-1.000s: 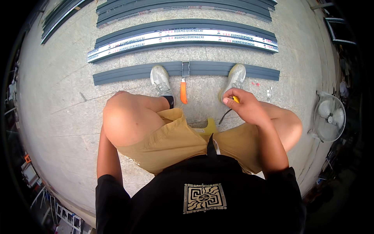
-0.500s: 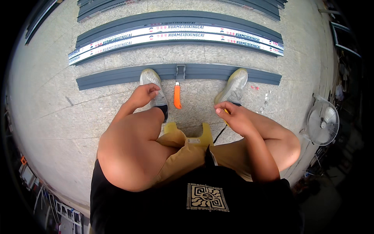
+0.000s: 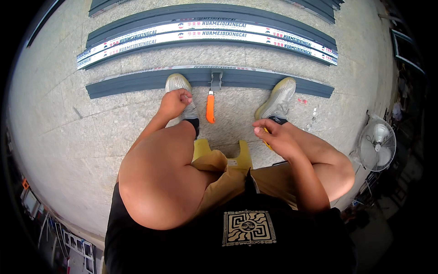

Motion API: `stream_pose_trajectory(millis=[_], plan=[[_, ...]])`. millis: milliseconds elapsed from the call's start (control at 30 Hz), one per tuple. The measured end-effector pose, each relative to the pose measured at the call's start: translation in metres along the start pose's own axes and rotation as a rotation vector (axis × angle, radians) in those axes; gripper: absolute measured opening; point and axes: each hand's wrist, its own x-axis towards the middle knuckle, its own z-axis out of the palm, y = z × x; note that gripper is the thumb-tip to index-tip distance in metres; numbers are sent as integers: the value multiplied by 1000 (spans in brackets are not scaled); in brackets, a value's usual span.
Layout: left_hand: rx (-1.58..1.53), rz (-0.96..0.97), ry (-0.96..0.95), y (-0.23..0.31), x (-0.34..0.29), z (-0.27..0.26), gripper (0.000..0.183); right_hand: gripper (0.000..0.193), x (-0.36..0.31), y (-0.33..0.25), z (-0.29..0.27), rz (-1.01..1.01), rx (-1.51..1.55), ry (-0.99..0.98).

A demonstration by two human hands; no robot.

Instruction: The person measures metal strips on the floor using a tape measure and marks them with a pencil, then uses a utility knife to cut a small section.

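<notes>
My left hand point(image 3: 175, 103) hangs over my left shoe point(image 3: 177, 82), its fingers curled in with the thumb against them; whatever lies between them is hidden. In front of my right shin, my right hand point(image 3: 276, 138) is closed on a yellow-handled tool point(image 3: 268, 142), mostly covered by the fingers. An orange-handled tool point(image 3: 210, 109) lies on the floor between my shoes. Its metal end points at a small grey U-shaped metal bracket point(image 3: 216, 81), which sits at the middle of a long dark grey profile point(image 3: 246, 79). Both shoe tips are at this profile.
Beyond lie more grey profiles point(image 3: 205, 11), some with white printed film point(image 3: 214, 35). Under me stands a yellow stool point(image 3: 246, 153). A fan point(image 3: 378, 147) is at the right. My right shoe point(image 3: 279, 97) has red scraps point(image 3: 302, 101) beside it on the floor.
The view has shifted a little. The thin dark shaft that ran down from my right hand no longer shows there. My left hand stays over the shoe, fingers still curled.
</notes>
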Motion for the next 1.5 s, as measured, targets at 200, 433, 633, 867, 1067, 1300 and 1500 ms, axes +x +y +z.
stream_pose_trajectory(millis=[200,433,633,867,1067,1300,1500], plan=[[-23,31,-8,-12,2,5,19,52,7,11,2,-25,-50,32],[-87,-21,-9,-31,19,11,19,49,17,6,18,-62,-79,26],[-382,11,-1,-79,55,39,24,58,48,2,32,-288,-147,94],[-905,-36,260,-68,-1,14,35,55,53,-14,3,-388,-128,128],[-771,279,819,62,-103,-68,32,54,28,-6,-56,-337,-14,251],[-181,766,313,171,-196,-22,16,46,-22,-6,-61,-380,60,262],[-12,712,-245,194,-169,26,12,11,-99,25,-61,-144,-242,29]])
